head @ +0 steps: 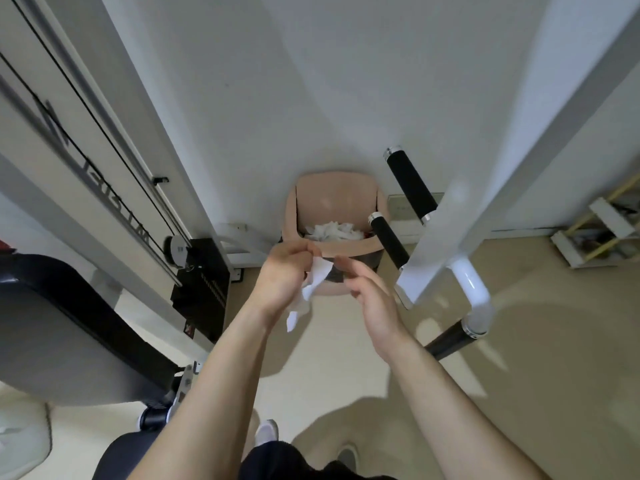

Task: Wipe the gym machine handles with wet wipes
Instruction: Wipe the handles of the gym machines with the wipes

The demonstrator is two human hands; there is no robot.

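One white wet wipe [313,284], crumpled and hanging in a limp strip, pinched in the left hand [285,277], fingers closed on its top end. Right hand [372,299] just beside it, fingers spread, holding nothing. Three black foam handles [412,185] [389,240] [448,340] with chrome end caps on a white metal frame [446,233], right of the hands. One beige plastic bin [341,202] behind the hands, lid up, full of wadded white wipes [334,230].
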